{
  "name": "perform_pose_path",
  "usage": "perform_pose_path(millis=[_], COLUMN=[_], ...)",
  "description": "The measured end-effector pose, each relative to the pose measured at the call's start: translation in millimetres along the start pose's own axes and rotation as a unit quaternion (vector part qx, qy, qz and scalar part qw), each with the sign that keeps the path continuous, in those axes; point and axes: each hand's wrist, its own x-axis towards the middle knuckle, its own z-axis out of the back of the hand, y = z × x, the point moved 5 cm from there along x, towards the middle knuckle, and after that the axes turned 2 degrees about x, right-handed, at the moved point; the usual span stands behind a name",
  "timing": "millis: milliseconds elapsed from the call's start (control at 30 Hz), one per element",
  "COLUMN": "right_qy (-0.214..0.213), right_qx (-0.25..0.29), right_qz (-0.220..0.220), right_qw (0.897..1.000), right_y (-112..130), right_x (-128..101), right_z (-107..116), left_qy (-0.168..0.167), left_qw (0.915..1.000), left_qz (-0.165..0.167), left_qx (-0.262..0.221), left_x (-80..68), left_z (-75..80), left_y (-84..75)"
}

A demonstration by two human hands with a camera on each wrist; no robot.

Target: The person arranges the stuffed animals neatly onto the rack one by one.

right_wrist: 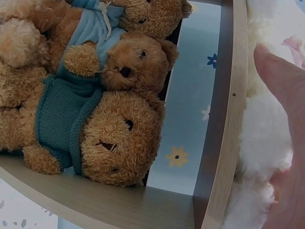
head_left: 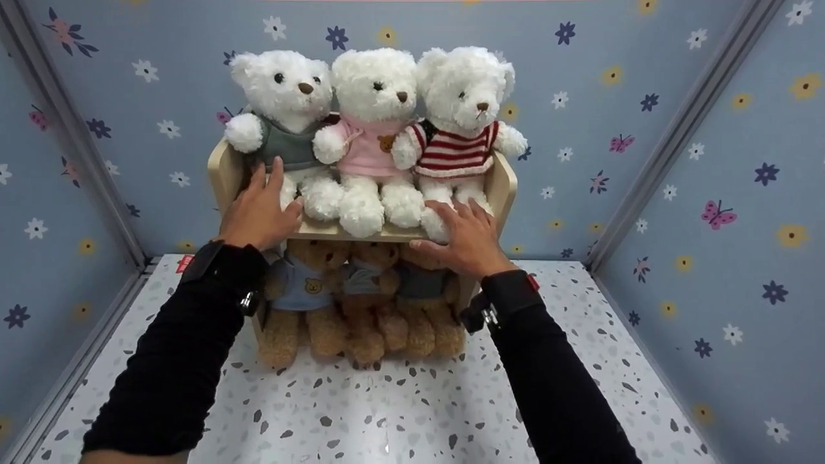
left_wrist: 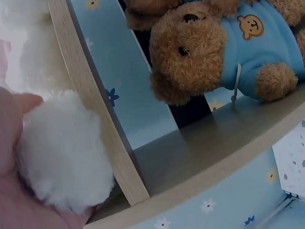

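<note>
My left hand (head_left: pixel 261 209) touches the left foot (left_wrist: pixel 66 152) of a white teddy bear in a grey-green top (head_left: pixel 290 145), its fingers fairly straight and pointing up. My right hand (head_left: pixel 470 238) rests against a foot (head_left: pixel 435 225) of the white teddy bear in a red-and-white striped sweater (head_left: pixel 457 151); its thumb (right_wrist: pixel 279 71) sticks out straight. Between them sits a white teddy bear in a pink top (head_left: pixel 370 151). All three sit side by side on the upper tier of a pale wooden shelf (head_left: pixel 506 183). Some fingertips are hidden by the fur.
Three brown teddy bears sit on the lower tier: one in light blue (head_left: pixel 296 283), a middle one (head_left: pixel 367 283), one in dark green-grey (right_wrist: pixel 66 119). Under the shelf lies a speckled white surface (head_left: pixel 361 412). Flowered blue panels (head_left: pixel 709 193) enclose the back and both sides.
</note>
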Motion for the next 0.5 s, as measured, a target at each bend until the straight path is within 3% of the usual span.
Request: perform_pose_path(millis=[100,133,200,267,333,367,400,433,500], right_qy=[-0.001,-0.002,-0.005,-0.004,0.001,0.004,0.005,0.005,0.005], right_qx=[0.001,0.001,-0.002,-0.007,-0.01,-0.013,-0.014,-0.017,-0.019], right_qz=[0.003,0.003,0.004,0.001,-0.004,-0.005,-0.005,-0.006,-0.008], right_qw=[1.0,1.0,1.0,1.0,1.0,1.0,1.0,1.0,1.0], right_y=[-1,-1,-1,-2,-2,-2,-2,-2,-1], right_x=[0,0,1,1,1,1,1,1,1], right_z=[0,0,0,0,0,-1,-1,-1,-2], left_qy=[-0.03,-0.054,-0.142,-0.245,-0.33,-0.351,-0.348,-0.328,-0.254], left_qw=[0.9995,0.9984,0.9888,0.9642,0.9275,0.913,0.9082,0.9127,0.9398], left_qz=[-0.01,-0.017,-0.045,-0.103,-0.175,-0.207,-0.229,-0.239,-0.217], left_qx=[-0.005,-0.007,-0.007,-0.003,0.007,0.02,0.036,0.05,0.07], left_x=[-8.0,-12.5,-23.1,-37.4,-53.0,-60.0,-65.1,-68.5,-70.1], left_z=[-1.2,-2.3,-4.7,-10.5,-22.1,-30.5,-40.6,-52.0,-76.3], left_y=[-3.1,-5.3,-11.5,-19.1,-24.7,-25.8,-25.4,-23.1,-12.9])
